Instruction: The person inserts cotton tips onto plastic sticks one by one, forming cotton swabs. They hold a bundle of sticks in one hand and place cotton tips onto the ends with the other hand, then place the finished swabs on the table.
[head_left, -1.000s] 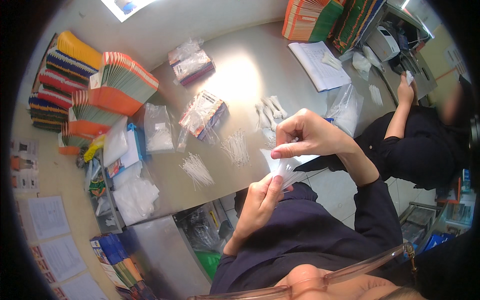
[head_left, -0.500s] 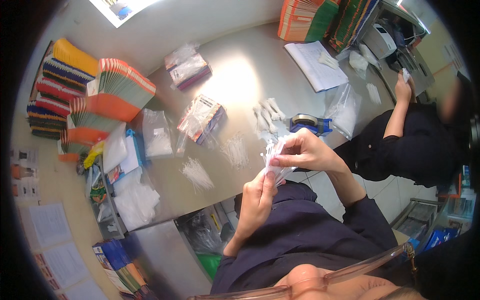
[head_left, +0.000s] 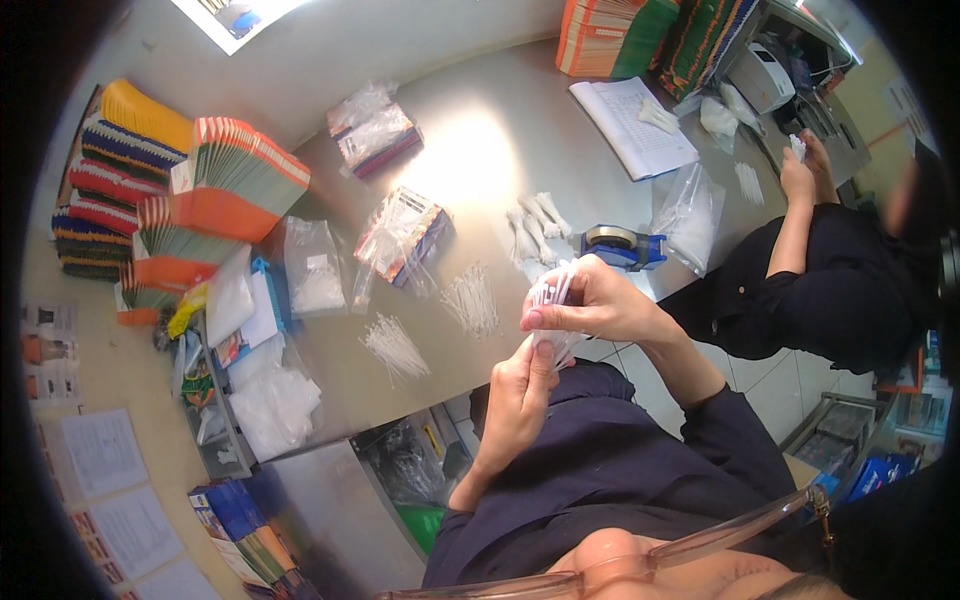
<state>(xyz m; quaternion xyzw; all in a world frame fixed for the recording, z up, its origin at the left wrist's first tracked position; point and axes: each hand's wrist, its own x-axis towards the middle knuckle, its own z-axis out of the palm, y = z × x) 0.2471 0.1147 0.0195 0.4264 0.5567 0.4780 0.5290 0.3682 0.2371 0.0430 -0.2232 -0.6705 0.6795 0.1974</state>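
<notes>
A bundle of thin white cable ties (head_left: 552,292) stands upright between my hands, over the table's near edge. My left hand (head_left: 520,398) pinches its lower part, where some clear plastic seems to lie around the ties. Around the upper part, my right hand (head_left: 605,303) has its fingers and thumb closed, with the tie ends poking out above. Two loose piles lie on the table to the left: one pile of ties (head_left: 394,347) nearer me and another pile (head_left: 472,302) beyond it. Several tied white bundles (head_left: 535,228) rest just past my hands.
A blue tape dispenser (head_left: 622,247) stands beyond my right hand, beside a clear bag (head_left: 692,215) of white pieces. Bag-topped boxes (head_left: 405,235) and stacked orange-green folders (head_left: 240,180) are at the left. An open notebook (head_left: 632,130) lies far right. A co-worker's hands (head_left: 805,172) hold something white.
My right hand has shifted slightly left and wrapped further around the top of the bundle, covering more of it. My left hand stays nearly where it was. The co-worker's hands have moved a little.
</notes>
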